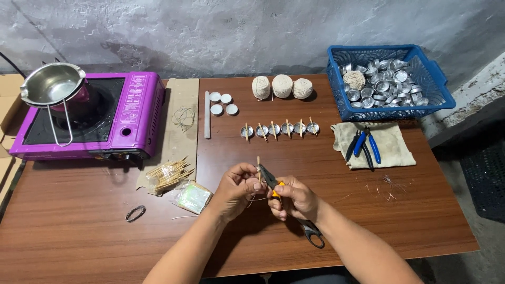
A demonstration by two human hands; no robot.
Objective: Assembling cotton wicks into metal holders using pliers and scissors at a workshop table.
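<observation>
Over the near middle of the wooden table (105, 221), the left hand (235, 188) pinches a thin stick (259, 167) upright between closed fingertips. The right hand (295, 200) is curled shut around the handles of scissors (290, 206), whose blades meet the stick just beside the left thumb. Farther back on the table stands a row of small metal cups (280, 129) with sticks across them. To its right lie pliers (364, 144) on a cloth (392, 150), and behind those a blue basket (436, 87). Left of the hands lies a bundle of sticks (167, 174), nothing between.
</observation>
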